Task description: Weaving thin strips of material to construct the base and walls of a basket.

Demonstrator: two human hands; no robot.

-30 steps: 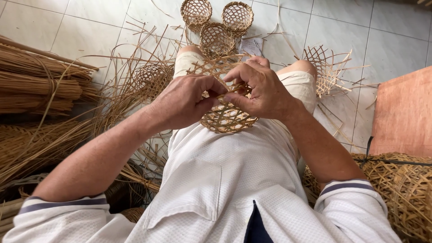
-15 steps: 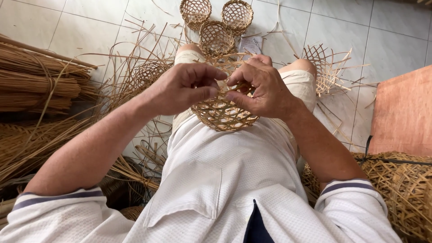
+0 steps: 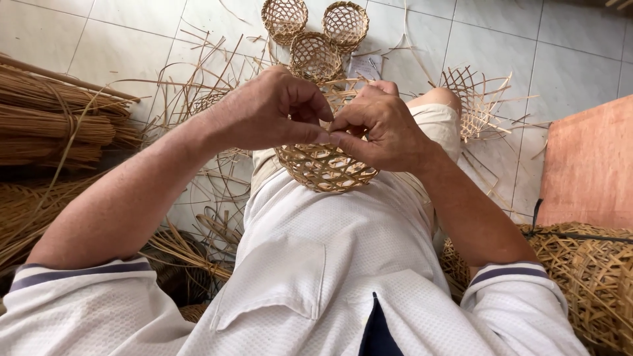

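Observation:
A small open-weave cane basket (image 3: 324,165) rests on my lap, its rim turned toward my hands. My left hand (image 3: 270,109) grips the rim from the left, fingers curled and thumb pressing on the near edge. My right hand (image 3: 382,125) holds the rim from the right, its fingertips meeting those of the left and pinching a thin cane strip. Both hands hide the upper part of the basket.
Three finished small baskets (image 3: 316,26) sit on the tiled floor ahead. An unfinished woven piece (image 3: 478,99) with loose ends lies at right. Bundles of cane (image 3: 53,118) are stacked at left, loose strips are scattered about. An orange board (image 3: 590,165) and a large woven basket (image 3: 593,277) are at right.
My hands have closed together over the near rim of the basket, and the basket has tipped slightly toward me. My left thumb now presses against my right fingertips.

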